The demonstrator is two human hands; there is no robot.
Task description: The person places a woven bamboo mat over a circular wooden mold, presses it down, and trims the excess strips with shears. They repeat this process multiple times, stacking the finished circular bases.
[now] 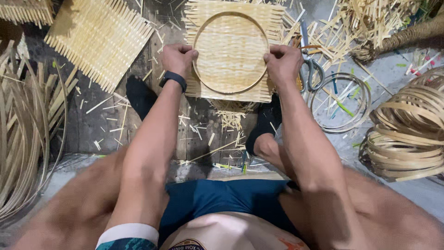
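Observation:
A square woven bamboo mat (231,16) lies on the floor in front of me with a round bamboo hoop (230,89) pressed into it. My left hand (178,59) grips the hoop and mat at the left rim. On the opposite rim, my right hand (283,64) pinches the hoop against the mat. A dark band (173,79) sits on my left wrist. My feet in black socks (140,95) rest under the mat's near edge.
Scissors (309,65) lie just right of the mat. Loose thin hoops (340,102) and a stack of bamboo rings (409,139) sit at the right. Another woven mat (99,37) lies upper left, long bamboo strips (23,139) at the far left. Offcuts litter the floor.

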